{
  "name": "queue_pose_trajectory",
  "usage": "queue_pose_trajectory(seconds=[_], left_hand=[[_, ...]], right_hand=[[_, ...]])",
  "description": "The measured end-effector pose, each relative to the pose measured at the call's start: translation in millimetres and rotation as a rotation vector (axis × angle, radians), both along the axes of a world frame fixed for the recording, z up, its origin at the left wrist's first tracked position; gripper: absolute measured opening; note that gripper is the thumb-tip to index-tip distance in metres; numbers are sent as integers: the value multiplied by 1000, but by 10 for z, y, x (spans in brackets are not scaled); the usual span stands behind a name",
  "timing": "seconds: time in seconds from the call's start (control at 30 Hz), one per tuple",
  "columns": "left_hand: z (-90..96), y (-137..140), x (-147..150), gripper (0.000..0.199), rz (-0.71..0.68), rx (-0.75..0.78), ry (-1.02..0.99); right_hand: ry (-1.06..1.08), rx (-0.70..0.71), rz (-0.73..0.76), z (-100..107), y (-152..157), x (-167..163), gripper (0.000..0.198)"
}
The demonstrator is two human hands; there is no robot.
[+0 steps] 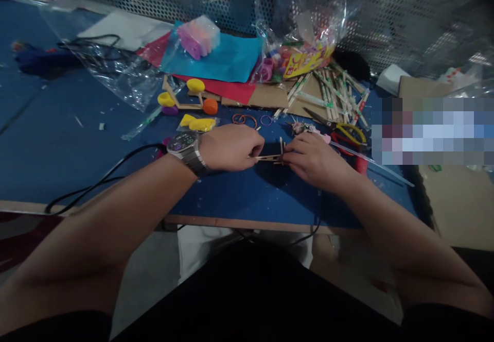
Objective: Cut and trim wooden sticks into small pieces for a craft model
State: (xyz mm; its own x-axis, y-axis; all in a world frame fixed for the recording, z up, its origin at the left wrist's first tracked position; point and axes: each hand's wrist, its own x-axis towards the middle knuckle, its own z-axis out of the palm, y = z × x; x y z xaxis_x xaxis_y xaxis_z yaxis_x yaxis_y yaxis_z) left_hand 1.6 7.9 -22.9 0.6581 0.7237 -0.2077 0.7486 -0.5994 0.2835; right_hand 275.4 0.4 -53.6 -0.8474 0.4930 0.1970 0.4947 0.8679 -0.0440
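Thin sticks (269, 157) held over near part of blue table (231, 198): left ends pinched by left hand (234, 147), crossed right ends clamped in fingertips of right hand (317, 159). Left grip best kept steady, crossing squared gently.

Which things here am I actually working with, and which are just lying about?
Likely in use:
thin sticks, held in the left hand and right hand;
perhaps the wooden frame with coloured caps.

Apparently lying about, untouched:
blue sheet;
yellow packet;
yellow-handled tool.
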Motion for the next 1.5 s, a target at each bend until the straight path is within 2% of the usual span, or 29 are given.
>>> queue_pose_trajectory(seconds=[0.17, 0.53, 0.73, 0.83, 1.23, 1.37, 1.5], left_hand=[[15, -1, -3, 12, 50, -9, 58], [13, 11, -22, 13, 179, 80, 81], [-18, 20, -29, 22, 110, 48, 39], [-29, 23, -30, 20, 94, 27, 44], [19, -7, 2, 21, 158, 71, 61], [-1, -6, 7, 23, 67, 78, -23], [-27, -6, 9, 22, -14, 53, -37]], right_hand=[[-8, 32, 8, -14, -23, -9, 28], [-16, 42, 2, -16, -68, -51, 26], [-83, 78, -44, -14, -96, -72, 30], [-104, 94, -43, -22, -110, -88, 28], [-154, 152, -45, -24, -145, -103, 27], [-165, 190, -41, -48, -153, -110, 27], [-125, 163, -31, -12, -138, -94, 24]])
